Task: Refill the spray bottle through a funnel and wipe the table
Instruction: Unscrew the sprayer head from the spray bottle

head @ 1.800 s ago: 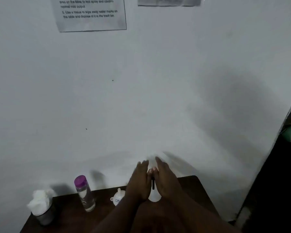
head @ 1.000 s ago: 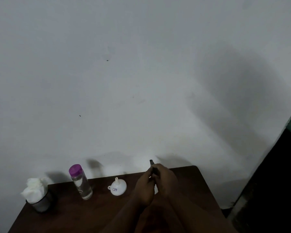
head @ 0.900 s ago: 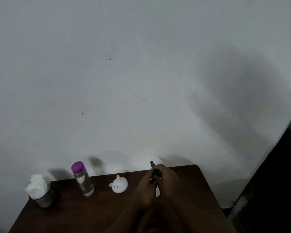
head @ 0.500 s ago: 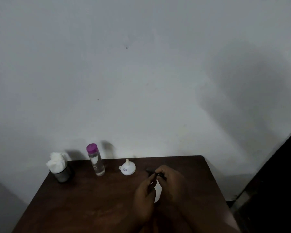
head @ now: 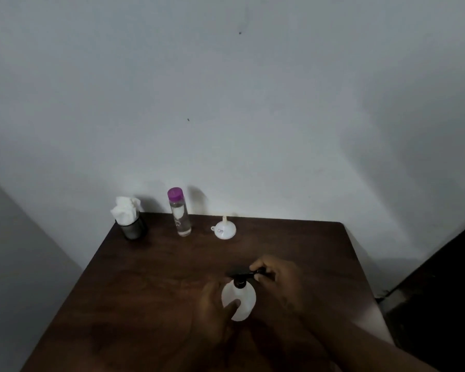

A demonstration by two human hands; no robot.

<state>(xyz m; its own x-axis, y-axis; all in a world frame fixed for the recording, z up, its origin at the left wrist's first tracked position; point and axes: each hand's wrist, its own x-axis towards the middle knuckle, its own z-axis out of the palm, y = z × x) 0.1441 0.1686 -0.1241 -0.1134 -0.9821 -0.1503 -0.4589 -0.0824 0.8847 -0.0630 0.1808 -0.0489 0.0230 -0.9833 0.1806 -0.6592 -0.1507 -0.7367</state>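
Head view, left hand (head: 215,304) gripping white spray bottle (head: 240,299), right hand (head: 278,277) pinching its black nozzle (head: 243,275)

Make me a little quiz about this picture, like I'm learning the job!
1. True or false: the funnel sits in the spray bottle.
2. Which hand pinches the black nozzle? A) left B) right C) neither
3. Fill in: the clear bottle has a ____ cap.

Key
1. False. It stands on the table, spout up.
2. B. The right hand pinches it, and the left hand holds the body.
3. Purple.
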